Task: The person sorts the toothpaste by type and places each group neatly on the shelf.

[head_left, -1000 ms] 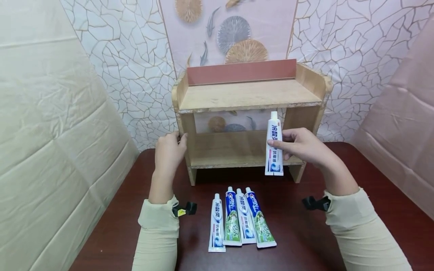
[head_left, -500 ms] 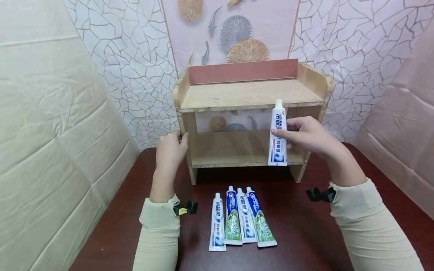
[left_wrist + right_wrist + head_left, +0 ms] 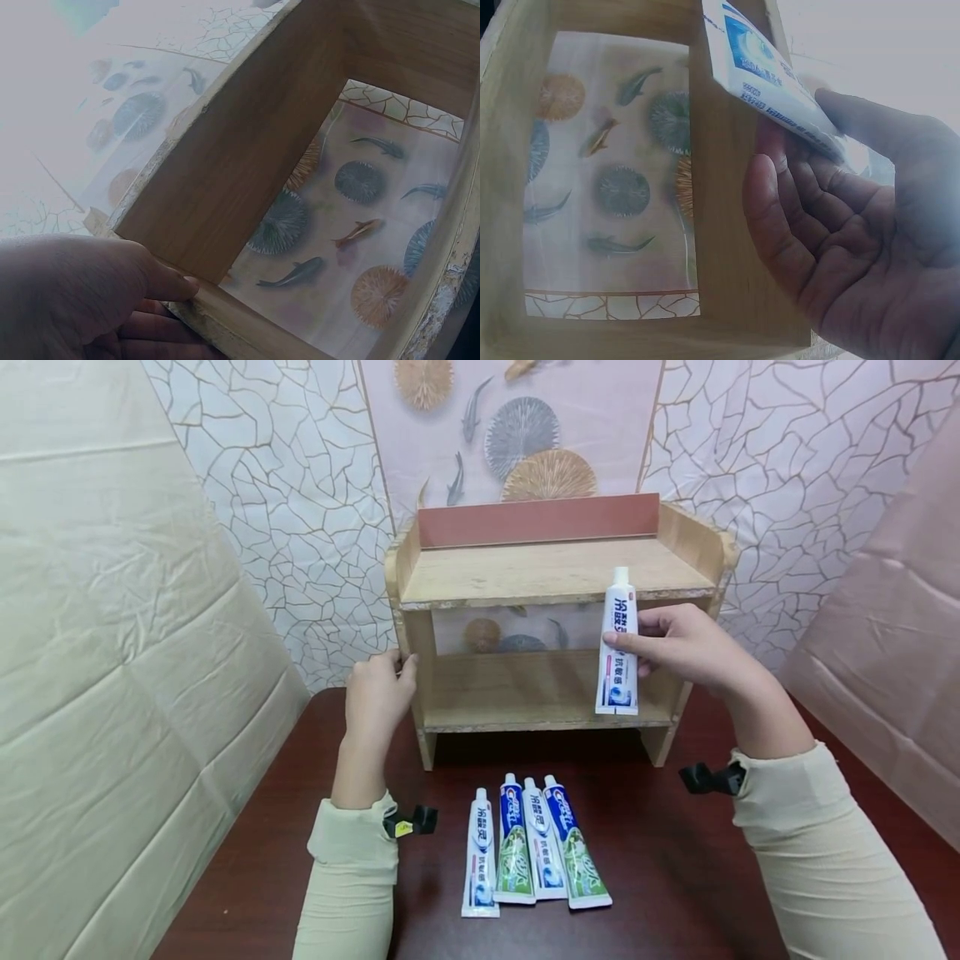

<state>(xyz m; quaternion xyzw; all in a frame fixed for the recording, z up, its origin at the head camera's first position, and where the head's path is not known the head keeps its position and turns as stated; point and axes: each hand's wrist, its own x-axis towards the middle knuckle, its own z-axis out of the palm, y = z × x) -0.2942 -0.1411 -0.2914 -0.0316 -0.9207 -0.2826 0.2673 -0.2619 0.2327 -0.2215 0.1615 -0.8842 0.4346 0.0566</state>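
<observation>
My right hand [image 3: 686, 643] pinches a white toothpaste tube [image 3: 618, 677] between thumb and fingers, cap upward, in front of the right part of the wooden shelf [image 3: 555, 568]. In the right wrist view the same tube [image 3: 780, 97] tilts across the fingers. My left hand [image 3: 381, 693] grips the shelf's left side panel; the left wrist view shows its thumb on the panel's edge. On the table before the shelf lie two white toothpaste tubes [image 3: 480, 860] and two blue-green Crest toothpaste tubes [image 3: 513, 847], side by side with caps toward the shelf.
The shelf has an upper board with a reddish back strip [image 3: 536, 521] and a lower board [image 3: 517, 693], with an opening behind it. A dark red table [image 3: 300, 868] carries it. Pale quilted cloth [image 3: 112, 652] hangs at the left, a pinkish one [image 3: 885, 610] at the right.
My right hand has lifted the held toothpaste tube upward and slightly right, its cap now in front of the upper board. The left hand and the tubes on the table stay in place.
</observation>
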